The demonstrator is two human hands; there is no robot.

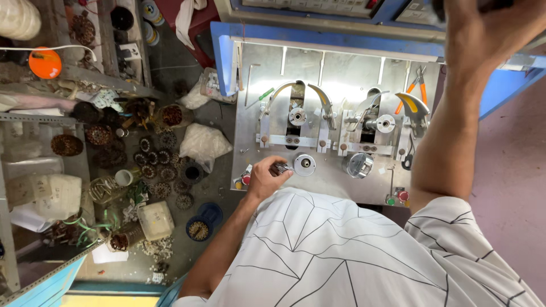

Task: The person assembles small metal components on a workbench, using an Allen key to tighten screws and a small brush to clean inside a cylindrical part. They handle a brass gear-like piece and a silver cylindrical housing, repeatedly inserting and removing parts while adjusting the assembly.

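Left hand (pixel 263 179) closed around a small dark metal part (pixel 280 167), resting at the front of the steel machine plate (pixel 335 182) just beside a round silver holder (pixel 305 164). Right hand (pixel 483 28) raised to the control panel (pixel 318 7) — grip impossible to tell. Best kept steady, part level, fingers away from the curved clamps (pixel 318 99).

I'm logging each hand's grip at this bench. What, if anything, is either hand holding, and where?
The left hand pinches a small dark metal part by its near end. The right hand is raised at the control panel; any hold cannot be told.
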